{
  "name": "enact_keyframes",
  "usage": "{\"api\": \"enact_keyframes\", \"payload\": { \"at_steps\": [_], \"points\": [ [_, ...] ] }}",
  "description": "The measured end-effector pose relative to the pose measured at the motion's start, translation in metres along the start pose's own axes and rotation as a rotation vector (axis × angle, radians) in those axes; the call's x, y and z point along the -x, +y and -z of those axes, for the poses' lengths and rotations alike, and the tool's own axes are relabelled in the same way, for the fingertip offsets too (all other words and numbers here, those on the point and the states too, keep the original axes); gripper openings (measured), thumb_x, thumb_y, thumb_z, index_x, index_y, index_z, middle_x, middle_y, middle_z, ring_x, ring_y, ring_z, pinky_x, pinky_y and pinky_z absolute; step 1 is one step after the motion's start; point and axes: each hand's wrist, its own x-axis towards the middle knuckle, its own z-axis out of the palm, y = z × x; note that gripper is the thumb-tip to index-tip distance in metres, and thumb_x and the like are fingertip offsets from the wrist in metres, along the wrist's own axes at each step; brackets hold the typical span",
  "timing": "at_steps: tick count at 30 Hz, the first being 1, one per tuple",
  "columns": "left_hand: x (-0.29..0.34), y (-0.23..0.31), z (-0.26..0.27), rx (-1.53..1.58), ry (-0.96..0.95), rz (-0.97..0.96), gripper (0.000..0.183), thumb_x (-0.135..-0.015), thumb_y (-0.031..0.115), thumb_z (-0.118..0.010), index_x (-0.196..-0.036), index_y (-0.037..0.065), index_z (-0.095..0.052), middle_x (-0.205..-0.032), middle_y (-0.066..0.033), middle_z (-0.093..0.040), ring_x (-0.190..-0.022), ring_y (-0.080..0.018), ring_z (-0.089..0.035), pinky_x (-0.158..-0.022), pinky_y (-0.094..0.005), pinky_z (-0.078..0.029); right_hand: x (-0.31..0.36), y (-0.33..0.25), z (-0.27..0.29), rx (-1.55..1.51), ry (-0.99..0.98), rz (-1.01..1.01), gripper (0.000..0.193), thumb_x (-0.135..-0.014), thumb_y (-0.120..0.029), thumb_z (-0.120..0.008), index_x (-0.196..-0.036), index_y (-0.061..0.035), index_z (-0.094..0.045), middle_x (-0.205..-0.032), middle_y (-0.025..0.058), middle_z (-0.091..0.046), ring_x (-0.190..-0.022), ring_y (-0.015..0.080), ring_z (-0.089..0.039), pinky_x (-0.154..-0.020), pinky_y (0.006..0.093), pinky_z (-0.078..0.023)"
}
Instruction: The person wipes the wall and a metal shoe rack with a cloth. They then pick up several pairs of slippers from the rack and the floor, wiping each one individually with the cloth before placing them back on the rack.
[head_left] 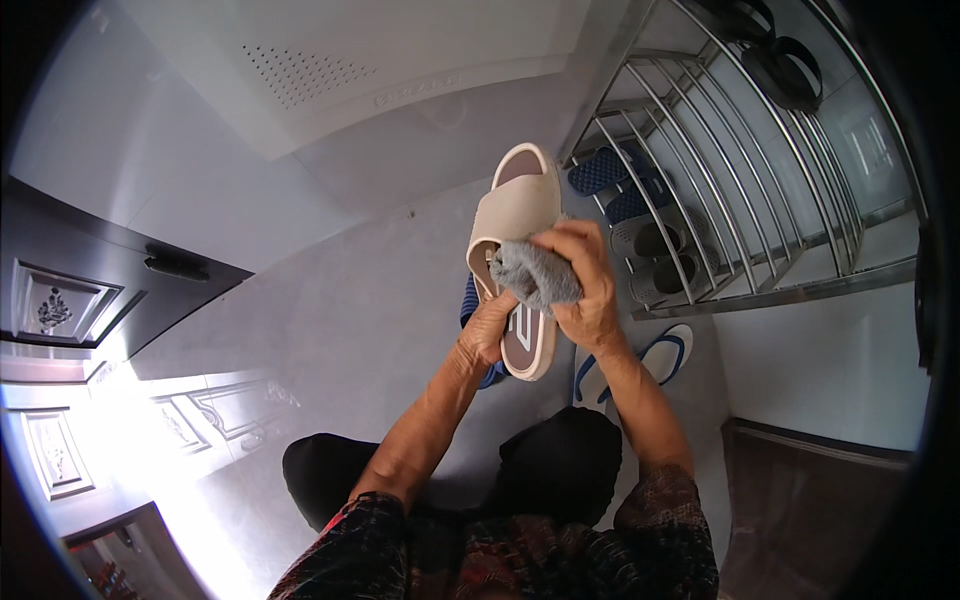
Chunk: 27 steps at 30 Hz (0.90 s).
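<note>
A beige slide sandal [518,215] with a brown footbed is held up in front of me, its open toe pointing away. My left hand [488,328] grips it by the side near the heel, thumb over the footbed. In my right hand [590,285] is a bunched grey fluffy cloth [537,275], pressed against the slide at the rear edge of its strap. The cloth covers part of the footbed and hides some of my right fingertips. Below the slide, a blue striped slipper [468,300] shows partly on the floor.
To the right stands a metal shoe rack [720,180] with blue slippers [600,172], grey clogs [650,238] and black sandals [785,75]. White flip-flops with blue straps [667,354] lie by my right forearm. A dark door [90,290] is at left, above grey floor [350,290].
</note>
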Motion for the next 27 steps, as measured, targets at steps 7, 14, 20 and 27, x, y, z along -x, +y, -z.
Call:
{"api": "enact_keyframes", "payload": {
  "at_steps": [7,14,20,27],
  "points": [
    [0.007,-0.002,-0.017,-0.251,-0.119,0.017,0.045,-0.078,0.017,-0.077,-0.118,0.009,-0.056,-0.102,-0.0023,-0.064,-0.089,-0.015,-0.063,-0.079,-0.0304,-0.055,-0.056,0.019,0.021,-0.132,0.242,-0.435,0.035,-0.079,-0.002,-0.059,-0.114,-0.0009,-0.056,-0.105,0.0137,-0.059,-0.1,0.0251,-0.057,-0.088,0.0347,-0.045],
    [-0.003,0.013,-0.014,-0.575,0.002,-0.348,0.04,-0.078,0.012,-0.076,-0.114,0.006,-0.059,-0.101,-0.0013,-0.065,-0.092,-0.0098,-0.059,-0.081,-0.0264,-0.05,-0.002,0.002,0.017,0.112,-0.052,-0.116,0.048,-0.063,0.007,-0.06,-0.11,-0.0042,-0.059,-0.103,0.0132,-0.054,-0.099,0.0309,-0.056,-0.084,0.0377,-0.046],
    [0.0,0.002,-0.02,-0.955,-0.006,-0.563,0.036,-0.08,0.009,-0.072,-0.112,0.005,-0.057,-0.097,-0.0014,-0.065,-0.09,-0.0094,-0.056,-0.082,-0.0265,-0.046,-0.002,-0.007,0.007,0.389,-0.155,0.001,0.049,-0.06,0.006,-0.066,-0.106,-0.0077,-0.061,-0.1,0.0116,-0.054,-0.095,0.032,-0.055,-0.082,0.0409,-0.047],
    [-0.005,-0.006,-0.022,-1.11,0.06,-0.582,0.035,-0.078,0.015,-0.073,-0.108,0.006,-0.056,-0.092,-0.0103,-0.067,-0.086,-0.0228,-0.063,-0.078,-0.032,-0.049,-0.03,0.016,0.029,0.302,0.119,-0.246,0.045,-0.066,0.008,-0.061,-0.11,-0.0037,-0.059,-0.101,0.013,-0.055,-0.094,0.0297,-0.057,-0.08,0.038,-0.048]
  ]
}}
